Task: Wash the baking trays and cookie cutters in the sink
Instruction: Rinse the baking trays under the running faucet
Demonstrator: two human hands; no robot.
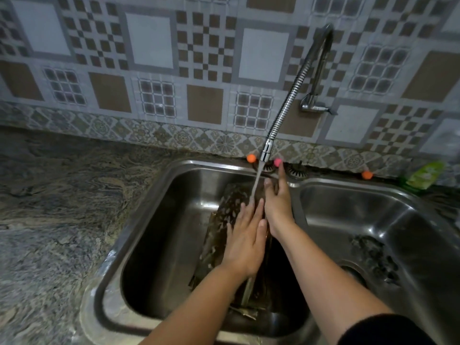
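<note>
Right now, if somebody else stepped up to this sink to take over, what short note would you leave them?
Left hand: flat, fingers straight, pressing on the baking tray.
Right hand: holds the tray's far edge, forefinger pointing up.
The tray leans tilted in the left basin, wet and spotted, under the running faucet.
Dark small items lie in the right basin, too unclear to name.
Done: tray is being rinsed.
Left: finish it; no cookie cutters can be made out for certain.

A double-basin steel sink point(159, 185) is set into a mottled stone bench point(62, 195). A green bottle point(427, 175) is seen at its rear right edge.
</note>
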